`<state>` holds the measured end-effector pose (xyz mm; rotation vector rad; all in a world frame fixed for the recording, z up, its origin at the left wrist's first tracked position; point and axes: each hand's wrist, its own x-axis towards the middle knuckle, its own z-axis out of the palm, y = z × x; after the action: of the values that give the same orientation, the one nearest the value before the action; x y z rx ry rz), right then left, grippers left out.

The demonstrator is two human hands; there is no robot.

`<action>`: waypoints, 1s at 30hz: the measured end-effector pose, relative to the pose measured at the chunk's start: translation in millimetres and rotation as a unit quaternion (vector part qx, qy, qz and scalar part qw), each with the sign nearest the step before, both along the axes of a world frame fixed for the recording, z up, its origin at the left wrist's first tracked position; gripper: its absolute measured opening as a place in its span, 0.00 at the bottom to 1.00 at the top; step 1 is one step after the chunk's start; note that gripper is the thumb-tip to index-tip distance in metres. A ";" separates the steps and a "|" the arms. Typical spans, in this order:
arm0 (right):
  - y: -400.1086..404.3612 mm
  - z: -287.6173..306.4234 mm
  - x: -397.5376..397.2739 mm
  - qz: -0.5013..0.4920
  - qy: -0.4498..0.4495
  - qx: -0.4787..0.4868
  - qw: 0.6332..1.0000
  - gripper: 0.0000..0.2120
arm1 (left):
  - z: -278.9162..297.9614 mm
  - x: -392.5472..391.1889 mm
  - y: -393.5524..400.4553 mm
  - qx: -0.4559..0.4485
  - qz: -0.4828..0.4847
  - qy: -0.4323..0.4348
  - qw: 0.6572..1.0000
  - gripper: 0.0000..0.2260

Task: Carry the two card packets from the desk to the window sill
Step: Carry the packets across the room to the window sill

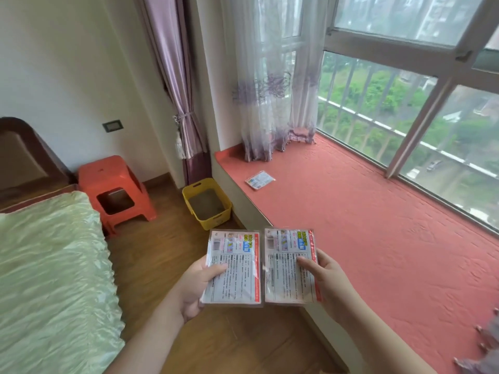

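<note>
Left hand (189, 287) and right hand (328, 279) each clamped on one card packet (232, 268) (290, 265), side by side near window sill (378, 225), ready for laying down.

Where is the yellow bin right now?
The yellow bin stands on the wooden floor against the window sill, right of the orange stool and below the tied purple curtain.

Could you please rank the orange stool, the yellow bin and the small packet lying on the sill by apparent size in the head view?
1. orange stool
2. yellow bin
3. small packet on the sill, clearly smallest, though it lies a bit farther away.
</note>
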<state>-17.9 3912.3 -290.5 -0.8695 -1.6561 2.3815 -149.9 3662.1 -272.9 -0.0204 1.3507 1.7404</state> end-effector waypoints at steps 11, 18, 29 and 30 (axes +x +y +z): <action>28.7 -0.5 -116.2 0.062 -0.022 -0.017 0.998 0.09 | -1.4 -87.5 8.5 -0.029 0.052 0.003 0.998 0.22; 19.9 -6.2 -211.2 0.054 -0.039 -0.009 0.998 0.10 | -13.5 -181.0 1.7 -0.048 0.063 -0.004 0.997 0.14; 6.3 18.8 -345.6 0.030 -0.008 -0.033 0.999 0.09 | -6.1 -332.8 4.9 -0.036 0.054 0.006 0.998 0.15; 9.9 19.9 -354.2 0.029 -0.006 -0.037 0.999 0.09 | -5.4 -345.4 10.7 -0.033 0.050 0.007 0.998 0.17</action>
<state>-372.0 3922.2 -270.6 -0.8604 -1.6302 2.4949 -495.3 3672.8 -278.3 -0.1150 1.4381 1.7805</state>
